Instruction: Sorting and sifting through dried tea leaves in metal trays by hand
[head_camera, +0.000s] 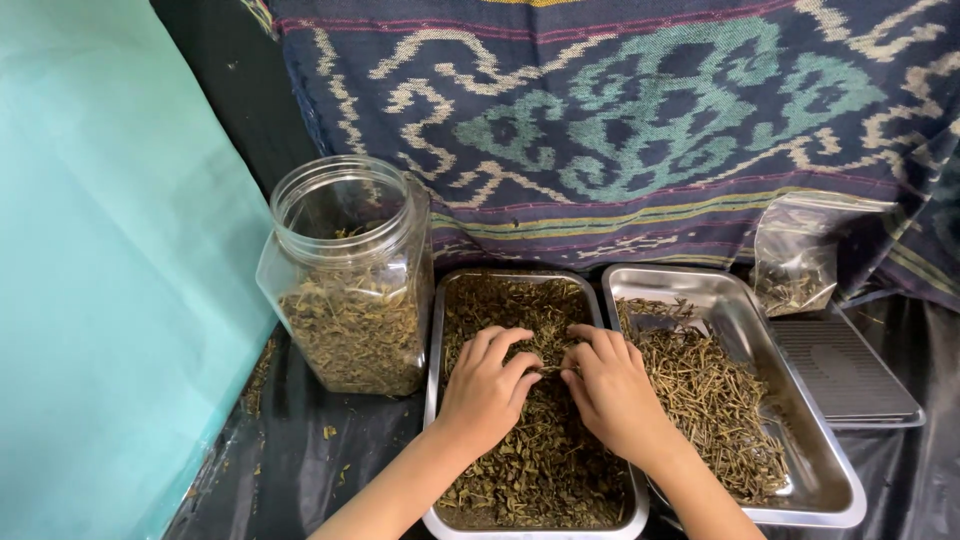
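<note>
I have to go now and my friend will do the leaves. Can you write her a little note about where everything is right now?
Left hand: fingers curled down in the dried leaves in the left tray.
Right hand: also in that tray, fingertips meeting the left hand's; whether they pinch a piece is too small to tell.
Right tray: holds a pile of stems, partly bare.
Clear jar, lid off, about half full, stands left of the trays.
Small plastic bag sits behind the right tray.
Left tray is still full of leaves.

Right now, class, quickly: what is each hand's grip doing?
Left hand: fingers curled, resting on the dried leaves in the left tray; whether it grips anything cannot be told.
Right hand: the same.
</note>
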